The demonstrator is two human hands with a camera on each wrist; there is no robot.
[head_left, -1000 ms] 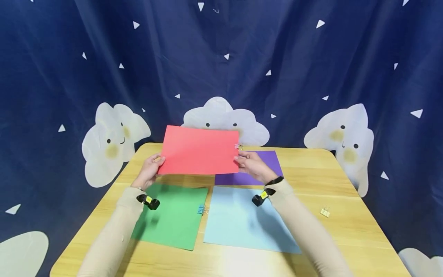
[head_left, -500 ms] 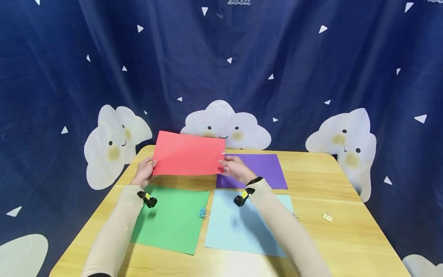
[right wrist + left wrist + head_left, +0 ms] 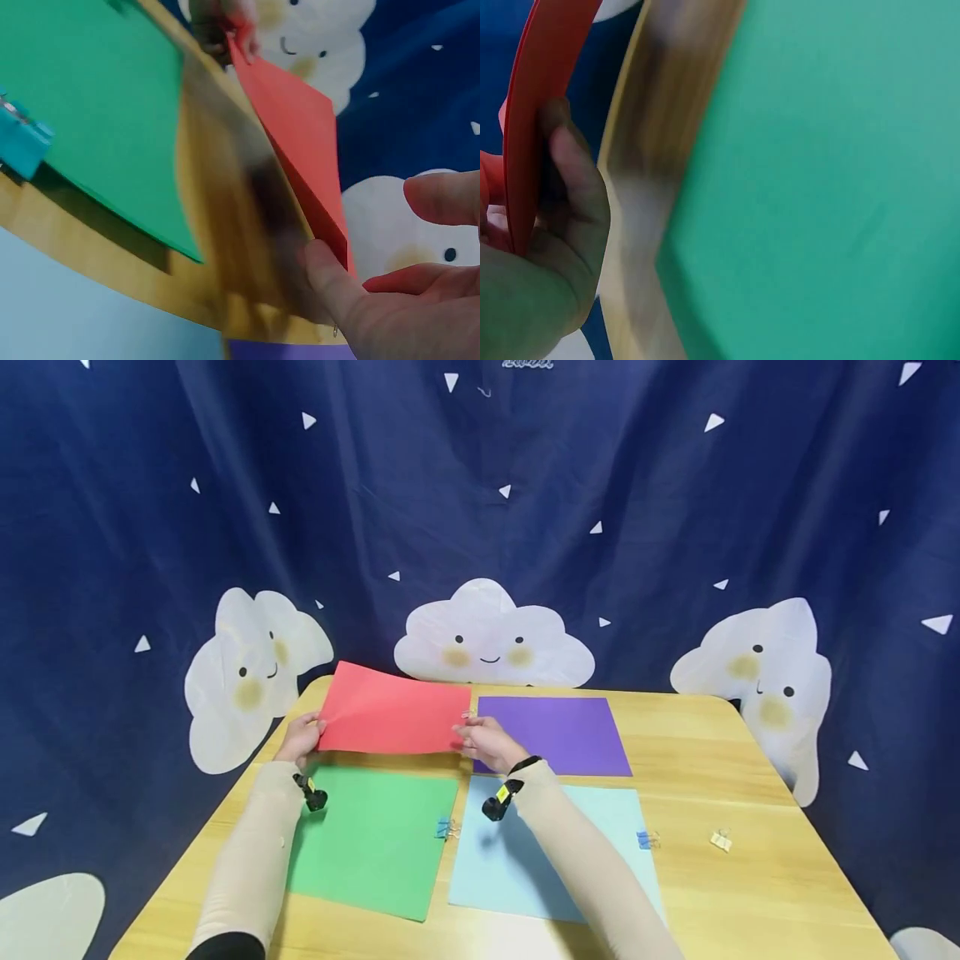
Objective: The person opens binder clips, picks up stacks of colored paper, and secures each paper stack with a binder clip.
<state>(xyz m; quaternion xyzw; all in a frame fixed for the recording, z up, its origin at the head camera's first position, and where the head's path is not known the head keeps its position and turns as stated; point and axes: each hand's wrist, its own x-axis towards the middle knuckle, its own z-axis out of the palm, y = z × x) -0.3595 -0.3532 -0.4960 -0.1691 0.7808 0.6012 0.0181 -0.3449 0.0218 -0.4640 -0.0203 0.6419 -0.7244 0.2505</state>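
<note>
A stack or folded sheet of red paper (image 3: 393, 714) is held above the far left of the table, its far edge raised. My left hand (image 3: 302, 735) grips its left edge, the thumb on the near side in the left wrist view. At the right edge my right hand (image 3: 489, 742) pinches it between thumb and fingers; in the right wrist view, one finger of that hand (image 3: 405, 315) stands away from the red paper (image 3: 307, 142). A small pale clip (image 3: 469, 714) shows at the paper's right edge, just above the right hand, partly hidden.
Green paper (image 3: 375, 843) with a blue binder clip (image 3: 444, 829) lies at the near left. Light blue paper (image 3: 483, 868), with another blue clip (image 3: 645, 840), lies beside it. Behind is purple paper (image 3: 558, 731). A pale yellow binder clip (image 3: 721, 841) sits on the table's right.
Both hands have carried the red paper left and lower, over the table's far left. The right arm has swung left, uncovering more purple paper and the blue clip on the light blue paper.
</note>
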